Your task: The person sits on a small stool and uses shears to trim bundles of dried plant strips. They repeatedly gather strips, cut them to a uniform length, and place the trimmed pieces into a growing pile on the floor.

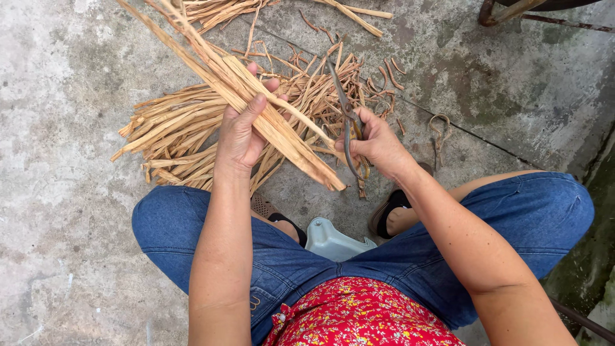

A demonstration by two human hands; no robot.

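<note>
Between both hands, cane strips (282, 131) rest inside left fingers (256, 106), beside scissors (346, 118).

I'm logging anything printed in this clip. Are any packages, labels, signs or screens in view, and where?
None in view: no package, label, sign or screen.
Left hand grips a bundle of tan strips.
Right hand holds metal scissors.
Pale grey plastic stool between the knees, unmarked.

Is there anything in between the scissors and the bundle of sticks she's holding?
Nothing visible. The right hand holds the dark metal scissors right beside the bundle of long tan split strips gripped in the left hand. Only open air lies between them; the loose tan strips lie below on the concrete.
</note>
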